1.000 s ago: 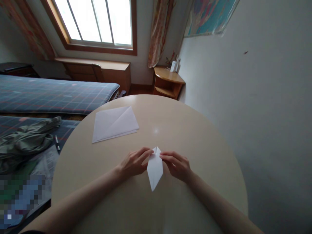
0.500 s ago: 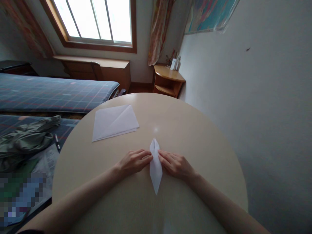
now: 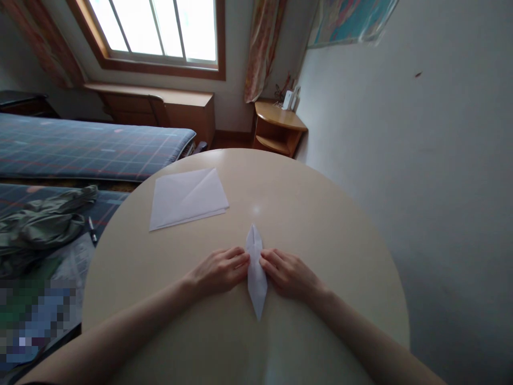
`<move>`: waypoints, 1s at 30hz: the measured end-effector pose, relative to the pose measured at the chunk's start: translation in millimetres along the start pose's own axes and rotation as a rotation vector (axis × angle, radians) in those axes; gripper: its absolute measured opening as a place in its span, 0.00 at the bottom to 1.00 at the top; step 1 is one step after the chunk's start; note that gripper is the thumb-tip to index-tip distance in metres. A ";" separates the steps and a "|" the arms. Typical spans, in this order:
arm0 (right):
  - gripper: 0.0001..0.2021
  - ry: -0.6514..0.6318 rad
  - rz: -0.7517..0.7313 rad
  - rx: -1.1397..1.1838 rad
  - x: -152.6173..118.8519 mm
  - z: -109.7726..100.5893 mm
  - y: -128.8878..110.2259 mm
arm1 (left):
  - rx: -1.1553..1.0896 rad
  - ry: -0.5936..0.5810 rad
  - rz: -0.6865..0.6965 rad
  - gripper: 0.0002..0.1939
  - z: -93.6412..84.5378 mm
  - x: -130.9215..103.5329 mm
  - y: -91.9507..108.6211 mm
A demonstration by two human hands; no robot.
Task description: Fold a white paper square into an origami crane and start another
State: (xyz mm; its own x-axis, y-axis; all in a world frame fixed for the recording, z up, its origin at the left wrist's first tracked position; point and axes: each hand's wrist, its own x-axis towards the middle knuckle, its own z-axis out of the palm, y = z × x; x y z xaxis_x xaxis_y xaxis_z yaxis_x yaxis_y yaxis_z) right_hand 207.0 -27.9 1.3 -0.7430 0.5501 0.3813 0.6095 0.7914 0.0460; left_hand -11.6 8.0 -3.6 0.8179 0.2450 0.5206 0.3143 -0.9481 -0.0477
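We see a narrow, white, folded paper shape with pointed ends (image 3: 257, 275) between the two bare hands, over the near-middle part of a round, cream, smooth-topped table (image 3: 332, 230). One point faces away from the person and the other faces the body, so both long sides lie within easy reach. The left hand (image 3: 222, 270) has its fingers bent and grasping the left edge; the right hand (image 3: 290, 274) grasps the right edge at nearly the same height, its fingertips lapping slightly over the face. Held from both sides like this, the paper seems steadied and kept straight — we take that as the reason for the matching grips. We cannot make out how the thumbs sit underneath, nor whether the paper rests fully on the tabletop.

Farther off to the left lie white, flat, folded paper sheets with a diagonal crease (image 3: 186, 198), well apart from the hands; their place there seems to leave working room.

As for materials, the held paper looks crisp and matte, with a slit-like line down its far half and a taper at each end. The flat sheets look smooth, their edges slightly uneven along the near side. The table is glossier — a small spot of light shines on it beyond the paper.
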 end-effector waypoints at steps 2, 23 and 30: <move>0.13 0.008 0.006 0.025 0.5 -1.0 -0.6 | 0.018 0.010 0.017 0.10 0.1 -0.9 1.4; 0.07 0.150 0.327 0.508 6.1 7.0 3.7 | -0.473 0.095 -0.475 0.09 9.2 7.8 0.4; 0.05 0.150 0.502 0.624 8.8 8.2 -0.2 | -0.489 0.049 -0.473 0.07 8.3 12.3 2.5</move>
State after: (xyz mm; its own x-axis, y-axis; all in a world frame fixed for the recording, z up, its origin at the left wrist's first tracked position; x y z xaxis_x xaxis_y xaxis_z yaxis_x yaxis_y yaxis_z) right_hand 198.1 -21.0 -2.9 -0.3501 0.8724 0.3411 0.5608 0.4869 -0.6697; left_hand 3.3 10.3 -4.4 0.6192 0.6574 0.4294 0.3695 -0.7265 0.5794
